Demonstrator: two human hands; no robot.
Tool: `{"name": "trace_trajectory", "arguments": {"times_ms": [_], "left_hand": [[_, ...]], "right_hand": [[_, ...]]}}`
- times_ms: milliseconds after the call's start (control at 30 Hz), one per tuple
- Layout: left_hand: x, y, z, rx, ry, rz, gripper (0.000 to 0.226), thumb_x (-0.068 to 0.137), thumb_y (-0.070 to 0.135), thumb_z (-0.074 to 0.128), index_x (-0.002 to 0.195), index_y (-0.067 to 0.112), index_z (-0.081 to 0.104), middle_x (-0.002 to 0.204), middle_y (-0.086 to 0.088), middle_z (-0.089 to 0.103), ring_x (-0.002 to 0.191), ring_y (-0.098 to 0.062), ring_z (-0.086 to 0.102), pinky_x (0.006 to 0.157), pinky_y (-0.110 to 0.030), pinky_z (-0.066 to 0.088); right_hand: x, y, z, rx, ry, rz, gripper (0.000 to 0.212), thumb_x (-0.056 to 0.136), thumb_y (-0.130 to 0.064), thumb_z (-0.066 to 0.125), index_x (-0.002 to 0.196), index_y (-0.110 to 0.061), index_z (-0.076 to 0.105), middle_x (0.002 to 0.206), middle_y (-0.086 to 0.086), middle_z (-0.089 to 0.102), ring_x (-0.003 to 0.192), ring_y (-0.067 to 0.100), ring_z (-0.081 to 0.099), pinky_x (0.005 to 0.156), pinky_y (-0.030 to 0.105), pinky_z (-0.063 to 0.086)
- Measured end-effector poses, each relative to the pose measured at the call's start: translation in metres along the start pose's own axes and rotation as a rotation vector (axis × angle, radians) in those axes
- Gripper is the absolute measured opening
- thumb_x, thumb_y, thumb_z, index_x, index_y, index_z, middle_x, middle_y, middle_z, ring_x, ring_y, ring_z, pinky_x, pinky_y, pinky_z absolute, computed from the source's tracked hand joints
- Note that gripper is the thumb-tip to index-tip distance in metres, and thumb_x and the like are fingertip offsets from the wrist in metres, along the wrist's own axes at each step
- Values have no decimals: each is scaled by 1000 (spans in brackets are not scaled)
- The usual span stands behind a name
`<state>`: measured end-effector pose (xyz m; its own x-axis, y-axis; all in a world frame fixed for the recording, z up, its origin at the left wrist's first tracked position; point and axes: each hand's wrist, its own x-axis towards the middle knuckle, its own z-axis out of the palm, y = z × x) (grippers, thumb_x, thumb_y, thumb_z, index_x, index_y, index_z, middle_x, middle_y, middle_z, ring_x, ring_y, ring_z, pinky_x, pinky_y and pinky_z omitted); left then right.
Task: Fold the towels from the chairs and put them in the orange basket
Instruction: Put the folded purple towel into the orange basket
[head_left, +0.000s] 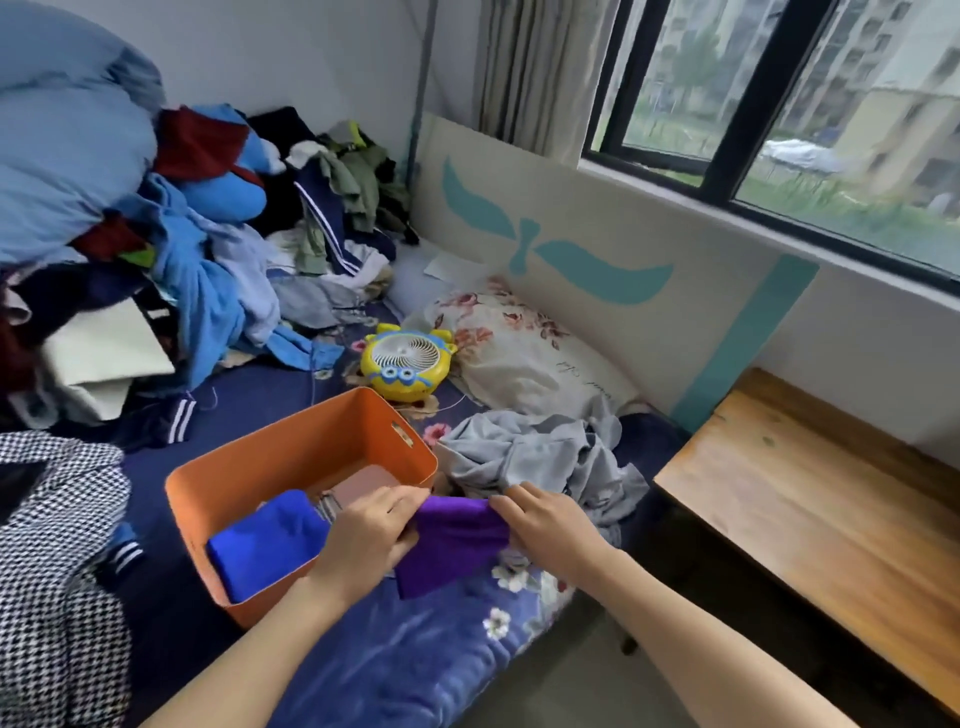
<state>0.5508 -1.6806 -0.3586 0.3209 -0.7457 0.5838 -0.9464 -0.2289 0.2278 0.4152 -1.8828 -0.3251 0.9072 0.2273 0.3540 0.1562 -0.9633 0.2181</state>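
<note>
Head view: both hands were on the purple towel (452, 540). The left hand (371, 535) pinched its upper left edge, fingers curled over the cloth, right at the near right corner of the orange basket (244, 478). The right hand (550, 525) pinched the upper right edge. The towel stretched between them, just outside the basket's right wall, and its lower edge trailed onto the sheet (363, 665).

Inside the basket, a folded blue towel (265, 540) filled the near left part, tight to the wall. A pink piece (363, 486) lay flat at the far right part, and basket floor showed between the two.

A grey garment (535, 452) was heaped just beyond the right hand, touching the basket's right wall. A yellow fan (404, 364) sat just behind the basket's far corner. Checked cloth (57, 545) crowded the left side, near the basket. Bare sheet ran from the towel down to the bed edge. A strip of floor separated that edge from the wooden bench (810, 499) on the right.
</note>
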Motion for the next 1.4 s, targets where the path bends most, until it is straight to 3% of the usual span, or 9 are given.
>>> {"name": "trace_trajectory", "arguments": {"times_ms": [167, 300, 433, 667, 767, 1033, 1167, 1333, 1400], "left_hand": [[36, -44, 6, 46, -2, -95, 43, 60, 16, 64, 103, 13, 63, 94, -1, 71, 80, -17, 67, 75, -22, 43], [44, -85, -3, 91, -66, -188, 38, 69, 26, 47, 100, 15, 65, 90, 2, 72, 81, -11, 62, 72, -20, 44], [51, -127, -9, 99, -191, -336, 42, 72, 30, 42, 99, 14, 69, 92, 3, 72, 80, -13, 69, 60, -22, 54], [57, -183, 5, 55, -217, -712, 43, 79, 33, 40, 113, 21, 62, 106, -3, 68, 97, -21, 63, 81, -33, 48], [56, -205, 20, 55, -370, -830, 33, 84, 26, 46, 115, 23, 59, 109, -2, 66, 101, -23, 60, 83, -36, 47], [61, -255, 62, 110, -610, -897, 28, 92, 20, 45, 118, 18, 55, 117, -2, 62, 109, -24, 55, 89, -38, 44], [63, -266, 75, 107, -460, -939, 34, 91, 9, 48, 123, 11, 58, 124, -8, 61, 115, -26, 56, 95, -35, 44], [32, -256, 105, 182, -430, -779, 41, 55, -2, 66, 94, 11, 73, 92, -5, 73, 80, -21, 71, 64, -31, 57], [15, -250, 126, 173, -547, -736, 39, 53, 3, 71, 88, 18, 75, 89, 2, 74, 79, -15, 71, 62, -24, 56]], "right_hand": [[60, 49, 33, 162, -5, -19, 52, 61, -17, 73, 106, -14, 47, 84, 2, 65, 70, 21, 63, 49, 23, 49], [116, 62, 61, 197, -66, -97, 39, 65, -23, 40, 94, -10, 62, 79, 4, 65, 67, 24, 64, 44, 23, 48], [170, 71, 101, 255, -116, -196, 35, 64, -22, 41, 88, -9, 63, 77, 5, 62, 68, 26, 63, 42, 27, 48], [247, 82, 158, 426, -256, -303, 28, 62, -24, 47, 89, -19, 42, 68, 1, 61, 59, 22, 63, 32, 24, 41], [267, 85, 186, 468, -406, -311, 33, 69, -20, 45, 100, -10, 53, 86, 11, 64, 79, 29, 65, 52, 34, 51], [302, 93, 245, 493, -671, -267, 39, 87, -15, 47, 125, -8, 47, 122, 12, 55, 113, 30, 51, 81, 37, 42], [318, 98, 263, 477, -704, -222, 34, 86, -15, 49, 119, -7, 49, 119, 12, 56, 112, 30, 51, 80, 37, 43], [300, 75, 281, 351, -590, -489, 16, 70, -13, 48, 77, -11, 62, 68, 6, 63, 59, 25, 64, 43, 23, 44], [288, 48, 297, 288, -763, -545, 30, 89, -9, 36, 103, -5, 63, 99, 15, 66, 90, 31, 65, 68, 32, 51]]}}
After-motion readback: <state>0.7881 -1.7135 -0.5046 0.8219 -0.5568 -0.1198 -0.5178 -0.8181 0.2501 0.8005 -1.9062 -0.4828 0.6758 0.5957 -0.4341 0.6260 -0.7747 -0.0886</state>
